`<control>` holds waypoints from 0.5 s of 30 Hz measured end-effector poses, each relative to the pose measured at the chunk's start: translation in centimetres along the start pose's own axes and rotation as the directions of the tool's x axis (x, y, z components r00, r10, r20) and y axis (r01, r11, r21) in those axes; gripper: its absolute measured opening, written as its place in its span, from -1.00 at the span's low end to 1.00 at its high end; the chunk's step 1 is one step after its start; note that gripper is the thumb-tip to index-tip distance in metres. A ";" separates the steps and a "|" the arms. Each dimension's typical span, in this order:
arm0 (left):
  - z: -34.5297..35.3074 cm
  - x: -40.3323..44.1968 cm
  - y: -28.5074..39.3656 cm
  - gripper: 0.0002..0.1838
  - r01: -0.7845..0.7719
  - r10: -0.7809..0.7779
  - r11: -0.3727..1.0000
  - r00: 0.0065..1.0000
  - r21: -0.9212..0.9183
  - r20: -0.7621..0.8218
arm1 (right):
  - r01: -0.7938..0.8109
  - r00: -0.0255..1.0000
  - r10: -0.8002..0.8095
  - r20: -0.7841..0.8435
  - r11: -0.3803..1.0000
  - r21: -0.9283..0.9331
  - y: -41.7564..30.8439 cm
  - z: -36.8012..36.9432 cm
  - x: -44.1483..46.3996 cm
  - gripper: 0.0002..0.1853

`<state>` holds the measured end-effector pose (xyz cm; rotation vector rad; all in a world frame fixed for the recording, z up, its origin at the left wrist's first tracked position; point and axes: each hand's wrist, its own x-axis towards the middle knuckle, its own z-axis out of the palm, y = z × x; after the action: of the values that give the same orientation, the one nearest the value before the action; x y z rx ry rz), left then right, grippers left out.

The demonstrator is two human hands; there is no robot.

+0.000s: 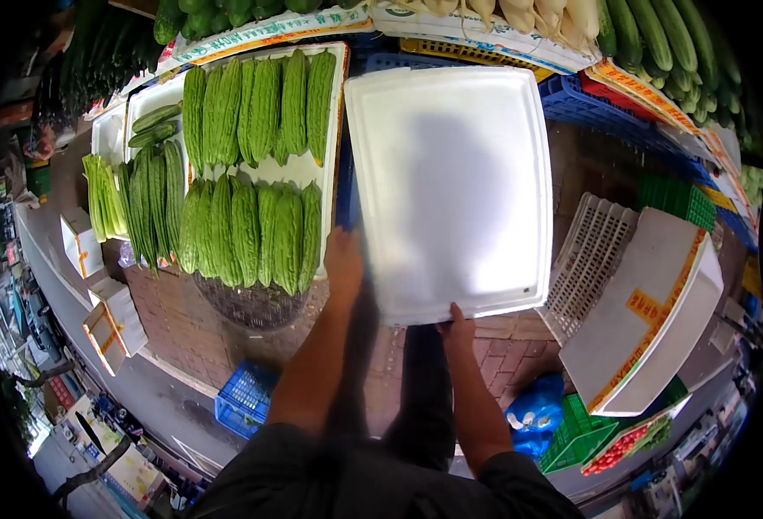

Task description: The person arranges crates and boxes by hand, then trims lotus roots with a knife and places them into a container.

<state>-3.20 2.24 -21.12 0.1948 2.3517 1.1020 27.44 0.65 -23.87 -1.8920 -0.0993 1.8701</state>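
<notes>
Gripping the white foam panel (pixel 485 182) by its near edge, right hand (pixel 459 333); left hand (pixel 344 262) alongside, can't tell if closed. Best hold level, clear of those green gourds (pixel 244 229)!

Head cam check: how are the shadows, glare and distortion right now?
Head view: a soft grey shadow falls across the held tray, with bright, nearly washed-out white around it; head view: strong fisheye curving outward, black corners; head view: the gourds look reasonably sharp.
</notes>
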 end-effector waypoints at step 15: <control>-4.1 -5.7 -12.0 -0.43 0.592 -0.574 0.768 0.805 -0.244 0.148 | -0.164 0.984 0.173 0.031 0.968 -0.190 5.1 10.1 -1.1 -0.61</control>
<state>0.61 -10.31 -25.65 -0.5692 1.9466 1.0585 16.24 -1.49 -24.34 -2.0367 -0.1380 2.0846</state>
